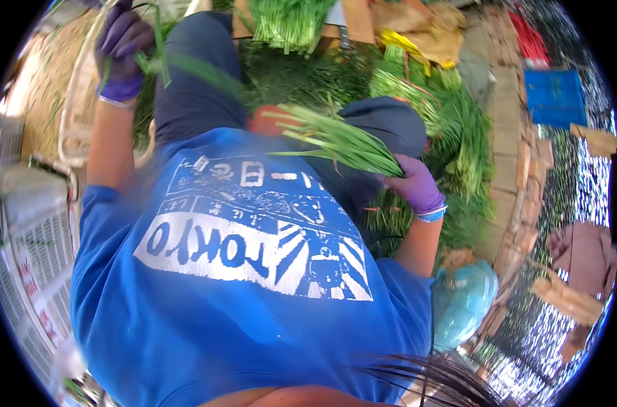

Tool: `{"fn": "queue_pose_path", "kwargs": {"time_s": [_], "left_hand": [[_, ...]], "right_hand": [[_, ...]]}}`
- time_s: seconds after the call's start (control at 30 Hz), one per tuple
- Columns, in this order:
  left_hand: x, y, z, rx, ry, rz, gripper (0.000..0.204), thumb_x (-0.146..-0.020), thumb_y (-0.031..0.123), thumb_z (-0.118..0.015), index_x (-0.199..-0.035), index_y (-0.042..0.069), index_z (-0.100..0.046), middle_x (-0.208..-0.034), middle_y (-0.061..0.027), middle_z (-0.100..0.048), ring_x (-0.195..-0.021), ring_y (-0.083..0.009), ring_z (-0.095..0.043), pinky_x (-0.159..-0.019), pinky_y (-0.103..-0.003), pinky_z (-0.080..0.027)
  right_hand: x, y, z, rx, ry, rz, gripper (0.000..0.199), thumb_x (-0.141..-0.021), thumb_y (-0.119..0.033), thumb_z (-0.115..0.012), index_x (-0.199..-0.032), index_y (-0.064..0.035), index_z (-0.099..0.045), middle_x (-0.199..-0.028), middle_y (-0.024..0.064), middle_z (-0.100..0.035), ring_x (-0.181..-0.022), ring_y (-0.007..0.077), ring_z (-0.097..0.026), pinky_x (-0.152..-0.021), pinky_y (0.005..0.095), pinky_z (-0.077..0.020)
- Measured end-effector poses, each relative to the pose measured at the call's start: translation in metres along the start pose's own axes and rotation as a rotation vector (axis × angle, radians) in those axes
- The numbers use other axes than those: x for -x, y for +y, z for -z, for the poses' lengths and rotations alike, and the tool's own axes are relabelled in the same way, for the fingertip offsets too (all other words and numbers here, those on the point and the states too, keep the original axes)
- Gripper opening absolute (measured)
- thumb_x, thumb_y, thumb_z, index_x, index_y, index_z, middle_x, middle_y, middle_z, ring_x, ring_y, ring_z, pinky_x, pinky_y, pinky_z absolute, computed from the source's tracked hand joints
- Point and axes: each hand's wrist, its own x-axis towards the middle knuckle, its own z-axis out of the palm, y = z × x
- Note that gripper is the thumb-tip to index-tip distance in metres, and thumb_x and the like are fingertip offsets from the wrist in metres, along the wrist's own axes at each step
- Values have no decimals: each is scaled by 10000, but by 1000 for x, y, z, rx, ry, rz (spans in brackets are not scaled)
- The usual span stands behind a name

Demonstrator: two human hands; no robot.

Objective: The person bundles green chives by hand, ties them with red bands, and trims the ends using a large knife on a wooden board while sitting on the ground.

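Note:
My right hand [420, 186], in a purple glove, is closed round the leafy end of a bunch of green chives [342, 141]. The pale stem ends fan out to the left over my lap. Up at the left, my left hand [124, 42], also gloved in purple, has its fingers curled, with a few loose chive leaves [160, 51] caught in them and trailing to the right. Some of those leaves are smeared by motion. My left hand is beside a pale plastic basket [71, 115], well apart from the bunch.
Tied chive bundles [407, 85] are heaped to the right, and more chives [284, 24] rest on cardboard [244, 20] ahead. Loose greens [288, 74] cover the ground between my knees. White crates [40, 244] stand at left. A blue bin [554, 97] and turquoise bag [464, 302] are at right.

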Motion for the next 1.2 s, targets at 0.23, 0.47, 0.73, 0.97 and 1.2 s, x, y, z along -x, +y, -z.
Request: {"fn": "queue_pose_path", "kwargs": {"time_s": [0.23,0.47,0.73,0.97,1.2], "left_hand": [[-49,-138,36,-1216,-59,1115,769,-727,255,-643,-1348,123,-210,-1161,-177,-454,-1065,-291,-470,-902,-369,-373],[-50,-259,89,-356,-137,1001,898,-721,288,-671,-1380,143,-79,-1302,-181,-361,-1163,-274,-405,-929,-370,-359],[-53,-245,84,-130,-60,1366,565,-844,474,-413,-1311,176,-298,-1196,-136,-476,-1016,-218,-517,-829,-365,-424],[-29,-276,66,-523,-347,1356,603,-785,384,-582,-1222,-3,-428,-1139,-164,-527,-988,-230,-518,-845,-347,-415],[-46,-245,45,-894,-390,983,365,-825,320,-492,-1038,30,-552,-979,-170,-582,-880,-259,-560,-764,-366,-441]], "right_hand": [[35,50,-49,-1158,-40,-92,305,-707,-122,-607,-942,68,-568,-507,22,-471,-410,91,-408,-387,198,-308],[8,71,-98,-1604,-227,209,305,-780,-131,-509,-1005,76,-515,-444,29,-402,-341,115,-331,-352,246,-263],[5,48,-102,-1478,120,-109,522,-732,-157,-588,-1160,50,-374,-434,30,-392,-313,134,-358,-312,252,-265],[-7,22,-78,-686,162,-464,270,-773,-233,-568,-886,10,-538,-551,34,-466,-479,146,-459,-408,260,-337],[-25,11,-61,-356,306,-509,265,-795,-251,-539,-860,6,-543,-559,32,-477,-486,138,-463,-417,260,-342]]}}
